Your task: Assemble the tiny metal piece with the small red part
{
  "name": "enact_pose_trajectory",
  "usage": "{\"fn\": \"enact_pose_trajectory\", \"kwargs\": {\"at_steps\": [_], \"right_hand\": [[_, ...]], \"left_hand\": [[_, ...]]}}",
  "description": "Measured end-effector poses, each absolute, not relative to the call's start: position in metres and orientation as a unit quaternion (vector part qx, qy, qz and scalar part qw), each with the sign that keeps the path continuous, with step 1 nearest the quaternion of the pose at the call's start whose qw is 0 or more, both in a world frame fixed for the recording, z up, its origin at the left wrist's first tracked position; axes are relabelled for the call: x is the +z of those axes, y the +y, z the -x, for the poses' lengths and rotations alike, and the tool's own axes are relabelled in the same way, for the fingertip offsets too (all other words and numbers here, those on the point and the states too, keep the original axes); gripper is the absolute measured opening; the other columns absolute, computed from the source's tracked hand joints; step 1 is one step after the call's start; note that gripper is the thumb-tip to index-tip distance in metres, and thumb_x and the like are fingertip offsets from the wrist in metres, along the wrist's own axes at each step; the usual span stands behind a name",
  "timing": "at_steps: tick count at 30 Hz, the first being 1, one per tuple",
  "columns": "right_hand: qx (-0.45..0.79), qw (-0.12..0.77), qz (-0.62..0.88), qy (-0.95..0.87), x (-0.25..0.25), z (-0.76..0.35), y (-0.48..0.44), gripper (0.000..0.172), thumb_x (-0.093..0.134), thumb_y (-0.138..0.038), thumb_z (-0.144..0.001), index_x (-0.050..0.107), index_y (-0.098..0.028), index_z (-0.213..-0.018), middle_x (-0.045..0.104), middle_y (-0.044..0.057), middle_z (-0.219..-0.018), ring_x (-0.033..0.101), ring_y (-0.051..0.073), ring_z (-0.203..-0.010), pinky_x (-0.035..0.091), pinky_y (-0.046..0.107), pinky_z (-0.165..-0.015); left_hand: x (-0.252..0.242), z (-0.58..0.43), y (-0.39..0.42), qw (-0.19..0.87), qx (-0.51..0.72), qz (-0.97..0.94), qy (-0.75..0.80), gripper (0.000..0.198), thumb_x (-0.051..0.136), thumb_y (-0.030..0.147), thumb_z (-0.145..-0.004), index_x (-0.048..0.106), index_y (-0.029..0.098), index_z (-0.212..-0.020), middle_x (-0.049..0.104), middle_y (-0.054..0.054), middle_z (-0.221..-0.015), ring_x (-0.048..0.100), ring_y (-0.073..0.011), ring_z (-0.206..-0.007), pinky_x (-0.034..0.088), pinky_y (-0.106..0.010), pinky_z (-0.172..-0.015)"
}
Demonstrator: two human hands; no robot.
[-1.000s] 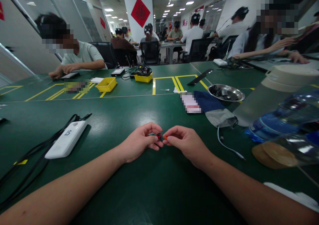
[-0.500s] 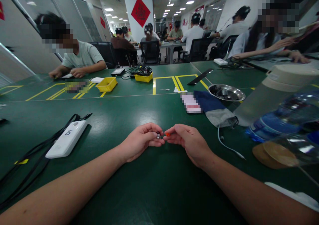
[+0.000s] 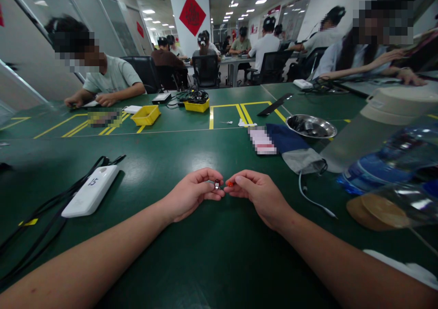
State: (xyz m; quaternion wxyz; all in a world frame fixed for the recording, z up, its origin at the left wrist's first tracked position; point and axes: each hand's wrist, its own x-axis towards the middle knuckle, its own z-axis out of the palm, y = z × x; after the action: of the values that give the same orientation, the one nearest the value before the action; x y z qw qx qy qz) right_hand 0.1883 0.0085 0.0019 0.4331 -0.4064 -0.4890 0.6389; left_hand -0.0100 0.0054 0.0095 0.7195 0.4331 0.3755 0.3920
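Over the green table, my left hand [image 3: 195, 194] pinches a small shiny dark-red and white piece [image 3: 217, 185] between thumb and fingers. It looks like a tiny figure, but its kind is too small to be sure of. Close by on the right, my right hand [image 3: 260, 191] is closed on a small bright orange piece [image 3: 230, 184], held at the fingertips. The fingertips of the two hands almost meet, and the two pieces are apart. Fingers hide part of each piece.
A white power bank [image 3: 91, 191] with black cables lies at left. Beyond my hands are a phone [image 3: 263, 140], a grey-blue pouch [image 3: 296, 151] and a metal bowl [image 3: 311, 126]. Bottles [image 3: 376, 167] crowd the right. Yellow trays [image 3: 146, 115] and co-workers are farther back.
My right thumb has shifted slightly toward the orange piece. The dark-red and white piece shows a little more in my left fingers. Both hands stay in nearly the same place.
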Motion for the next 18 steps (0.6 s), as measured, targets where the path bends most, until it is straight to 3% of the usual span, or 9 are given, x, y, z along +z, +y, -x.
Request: {"fn": "enact_pose_trajectory", "kwargs": {"at_steps": [10, 18], "right_hand": [[0.600, 0.419, 0.415, -0.541, 0.0006, -0.1891, 0.0073, 0.010, 0.068, -0.023, -0.079, 0.071, -0.017, -0.086, 0.073, 0.004, -0.082, 0.071, 0.018, -0.078, 0.054, 0.032, -0.076], [0.615, 0.435, 0.419, -0.507, 0.0001, -0.1906, 0.0102, 0.013, 0.067, -0.023, -0.079, 0.073, -0.016, -0.089, 0.074, 0.006, -0.084, 0.070, 0.017, -0.079, 0.054, 0.033, -0.078]], "left_hand": [[0.0117, 0.0085, 0.0053, 0.724, 0.394, -0.420, 0.379, 0.020, 0.063, 0.007, -0.078, 0.061, 0.013, -0.097, 0.067, -0.007, -0.091, 0.070, -0.0175, -0.085, 0.055, -0.027, -0.079], [0.0122, 0.0078, 0.0048, 0.709, 0.378, -0.442, 0.399, 0.023, 0.063, 0.003, -0.076, 0.060, 0.013, -0.096, 0.068, -0.006, -0.089, 0.068, -0.0130, -0.081, 0.053, -0.025, -0.078]]}}
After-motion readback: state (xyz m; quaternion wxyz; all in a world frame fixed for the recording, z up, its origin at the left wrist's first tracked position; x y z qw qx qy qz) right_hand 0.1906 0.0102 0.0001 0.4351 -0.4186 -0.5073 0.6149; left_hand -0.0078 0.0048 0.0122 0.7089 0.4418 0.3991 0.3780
